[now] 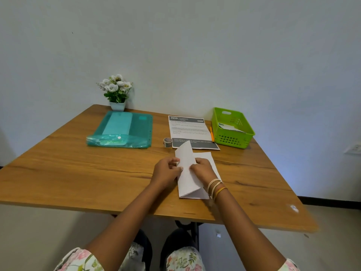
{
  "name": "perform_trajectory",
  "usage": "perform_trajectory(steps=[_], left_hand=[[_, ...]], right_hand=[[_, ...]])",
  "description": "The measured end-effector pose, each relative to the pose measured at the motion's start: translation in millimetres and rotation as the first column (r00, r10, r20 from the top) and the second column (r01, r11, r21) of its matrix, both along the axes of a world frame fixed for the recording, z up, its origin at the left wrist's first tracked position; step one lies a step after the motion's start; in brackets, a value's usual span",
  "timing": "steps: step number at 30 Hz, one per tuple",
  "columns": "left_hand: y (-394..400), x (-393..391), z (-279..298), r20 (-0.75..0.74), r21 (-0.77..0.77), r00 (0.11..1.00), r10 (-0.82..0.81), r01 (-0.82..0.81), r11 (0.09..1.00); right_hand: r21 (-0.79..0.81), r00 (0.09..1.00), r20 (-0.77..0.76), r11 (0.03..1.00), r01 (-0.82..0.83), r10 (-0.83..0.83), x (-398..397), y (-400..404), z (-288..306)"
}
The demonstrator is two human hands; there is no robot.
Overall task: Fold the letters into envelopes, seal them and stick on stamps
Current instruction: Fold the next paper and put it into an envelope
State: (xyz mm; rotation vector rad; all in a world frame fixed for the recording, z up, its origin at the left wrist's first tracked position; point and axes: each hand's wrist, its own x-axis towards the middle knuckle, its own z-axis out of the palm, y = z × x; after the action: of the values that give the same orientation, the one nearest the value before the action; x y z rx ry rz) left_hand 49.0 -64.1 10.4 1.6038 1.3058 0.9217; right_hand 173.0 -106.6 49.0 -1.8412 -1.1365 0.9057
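Observation:
A white letter sheet [188,184] lies on the wooden table [82,173] near its front edge, partly folded, with one flap raised and a crease at its near end. My left hand [167,171] pinches the raised flap's left edge. Against the flap's right side, my right hand [203,170] presses on the sheet. A second printed letter [190,132] with a dark header and footer lies flat farther back. Beside it stands a small roll of stamps or tape [167,142].
A green plastic basket [232,140] holding papers stands at the back right, an orange pen [211,133] beside it. A teal plastic folder [121,132] lies at the back left. A small pot of white flowers [116,92] stands against the wall.

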Motion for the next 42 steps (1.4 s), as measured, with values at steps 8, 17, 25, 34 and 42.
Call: perform_trajectory(steps=[8,17,25,34,42], left_hand=[[4.0,-0.4,-0.7,0.022,-0.014,0.993,0.118,-0.117,0.993],[6.8,-0.5,-9.3,0.089,0.035,0.981,0.173,-0.177,0.984],[-4.7,-3.5,-8.4,0.226,0.152,0.974,0.03,-0.066,0.986],[-12.1,-1.3,-8.5,0.088,0.247,0.989,-0.121,0.096,0.964],[-9.7,0.4,-13.0,-0.108,0.36,0.988,-0.111,0.143,0.922]], right_hand=[[0.053,0.991,-0.014,0.989,0.137,-0.136,0.7,-5.1,-18.2],[0.117,0.806,0.592,0.989,-0.089,0.003,-2.6,-15.5,-34.0],[0.056,0.972,0.212,0.991,-0.119,0.105,-10.2,-20.6,-4.8],[-0.013,0.986,0.13,0.994,-0.108,0.108,-7.9,-11.3,11.8],[-0.183,0.869,0.459,0.977,-0.107,0.182,20.7,-8.8,15.6]])
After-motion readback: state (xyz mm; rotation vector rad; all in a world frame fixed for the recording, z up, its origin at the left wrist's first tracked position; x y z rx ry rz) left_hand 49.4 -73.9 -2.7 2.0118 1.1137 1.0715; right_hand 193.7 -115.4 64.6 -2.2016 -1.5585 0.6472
